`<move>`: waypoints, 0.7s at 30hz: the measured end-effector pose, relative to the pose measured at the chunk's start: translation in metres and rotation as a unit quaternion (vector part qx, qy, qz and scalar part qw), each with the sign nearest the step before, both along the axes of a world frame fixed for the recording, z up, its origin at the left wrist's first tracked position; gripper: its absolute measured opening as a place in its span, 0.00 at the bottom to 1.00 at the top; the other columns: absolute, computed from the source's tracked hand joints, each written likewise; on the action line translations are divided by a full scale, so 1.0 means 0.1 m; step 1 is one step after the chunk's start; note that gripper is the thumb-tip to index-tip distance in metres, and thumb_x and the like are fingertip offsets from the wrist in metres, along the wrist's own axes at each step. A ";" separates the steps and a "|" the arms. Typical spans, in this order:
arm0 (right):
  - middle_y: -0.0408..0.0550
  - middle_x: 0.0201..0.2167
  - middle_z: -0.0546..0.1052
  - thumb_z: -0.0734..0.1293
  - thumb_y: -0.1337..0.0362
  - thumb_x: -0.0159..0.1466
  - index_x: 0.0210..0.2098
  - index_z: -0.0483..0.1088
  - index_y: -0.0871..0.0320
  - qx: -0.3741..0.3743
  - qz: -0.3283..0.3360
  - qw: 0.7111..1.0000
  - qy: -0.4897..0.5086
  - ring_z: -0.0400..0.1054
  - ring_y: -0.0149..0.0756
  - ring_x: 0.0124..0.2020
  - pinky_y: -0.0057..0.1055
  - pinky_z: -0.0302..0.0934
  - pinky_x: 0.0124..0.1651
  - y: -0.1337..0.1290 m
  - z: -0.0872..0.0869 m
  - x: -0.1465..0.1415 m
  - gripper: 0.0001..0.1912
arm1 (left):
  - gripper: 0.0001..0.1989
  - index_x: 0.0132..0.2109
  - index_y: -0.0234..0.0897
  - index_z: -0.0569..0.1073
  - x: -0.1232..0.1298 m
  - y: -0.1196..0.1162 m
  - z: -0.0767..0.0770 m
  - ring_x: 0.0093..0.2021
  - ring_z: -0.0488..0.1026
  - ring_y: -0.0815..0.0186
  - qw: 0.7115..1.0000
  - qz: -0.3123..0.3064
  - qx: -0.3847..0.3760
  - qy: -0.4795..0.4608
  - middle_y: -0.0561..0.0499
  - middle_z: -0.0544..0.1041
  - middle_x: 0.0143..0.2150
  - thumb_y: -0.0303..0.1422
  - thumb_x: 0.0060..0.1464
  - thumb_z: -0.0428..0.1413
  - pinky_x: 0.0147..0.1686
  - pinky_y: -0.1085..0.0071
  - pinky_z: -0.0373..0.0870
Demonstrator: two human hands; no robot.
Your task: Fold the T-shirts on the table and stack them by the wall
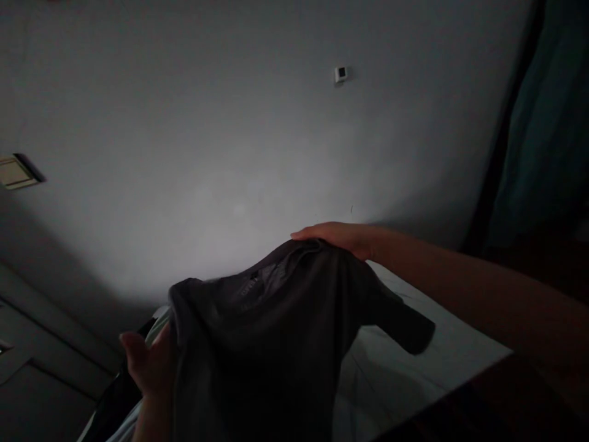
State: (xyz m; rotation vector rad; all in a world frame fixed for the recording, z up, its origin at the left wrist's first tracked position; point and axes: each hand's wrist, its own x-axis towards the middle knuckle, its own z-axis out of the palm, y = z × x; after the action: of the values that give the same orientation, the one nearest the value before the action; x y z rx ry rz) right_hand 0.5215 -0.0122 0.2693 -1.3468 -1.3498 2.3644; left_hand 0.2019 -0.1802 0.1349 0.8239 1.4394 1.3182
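Observation:
A dark short-sleeved shirt [271, 344] hangs upright in front of me, its collar at the top with faint print inside the neck. My right hand [338, 236] grips the shirt at the shoulder beside the collar, thumb on top and fingers hidden behind the cloth. One sleeve dangles below that wrist. At the other shoulder, my left hand [150, 362] is partly behind the shirt's edge, its thumb raised and apart; its other fingers are hidden by the fabric.
Beneath the shirt lies a pale sheet-like surface [396, 368], with dark cloth at lower right. Behind stands a grey wall [207, 123] bearing a small white device [340, 74] and a framed item [17, 171]. A teal curtain [543, 129] hangs at right; a panelled door [41, 368] is lower left.

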 end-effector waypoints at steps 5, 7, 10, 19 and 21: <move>0.44 0.17 0.72 0.69 0.61 0.62 0.21 0.71 0.60 0.156 0.024 0.985 -0.071 0.68 0.31 0.20 0.29 0.70 0.33 0.14 0.28 -0.26 0.14 | 0.41 0.57 0.47 0.69 0.56 0.29 0.31 0.44 0.78 0.51 0.982 -0.159 -0.079 -0.071 0.49 0.81 0.41 0.50 0.33 0.68 0.42 0.58 0.76; 0.43 0.17 0.71 0.70 0.62 0.61 0.22 0.71 0.61 0.212 0.051 0.973 -0.075 0.67 0.29 0.19 0.27 0.69 0.32 0.18 0.36 -0.33 0.13 | 0.37 0.56 0.44 0.70 0.75 0.39 0.35 0.42 0.79 0.55 0.965 -0.237 -0.109 -0.038 0.49 0.80 0.40 0.40 0.34 0.68 0.43 0.60 0.75; 0.42 0.19 0.72 0.74 0.57 0.58 0.25 0.73 0.62 0.291 0.104 0.948 -0.075 0.65 0.27 0.19 0.25 0.66 0.30 0.25 0.47 -0.32 0.14 | 0.21 0.44 0.39 0.75 0.83 0.50 0.35 0.39 0.77 0.58 0.967 -0.234 -0.070 0.073 0.49 0.80 0.37 0.42 0.41 0.62 0.41 0.63 0.74; 0.37 0.26 0.77 0.77 0.65 0.48 0.33 0.77 0.62 0.507 0.309 0.792 -0.143 0.70 0.26 0.30 0.23 0.62 0.39 0.71 0.75 0.11 0.14 | 0.18 0.41 0.41 0.73 0.38 0.74 0.83 0.30 0.71 0.64 0.967 -0.123 0.040 0.221 0.54 0.74 0.28 0.43 0.42 0.59 0.27 0.71 0.68; 0.37 0.25 0.77 0.74 0.64 0.53 0.31 0.78 0.62 0.562 0.279 0.760 -0.169 0.69 0.24 0.28 0.22 0.60 0.39 0.86 0.78 0.23 0.08 | 0.19 0.37 0.41 0.75 0.25 0.72 0.94 0.31 0.74 0.60 0.949 -0.247 -0.041 0.193 0.53 0.77 0.30 0.40 0.34 0.65 0.29 0.69 0.71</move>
State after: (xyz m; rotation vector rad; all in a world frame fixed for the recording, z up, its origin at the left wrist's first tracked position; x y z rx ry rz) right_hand 0.5440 0.0742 0.3468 -0.9900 -2.8545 0.8861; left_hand 0.2268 -0.1077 0.2287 1.3375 1.4398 0.7366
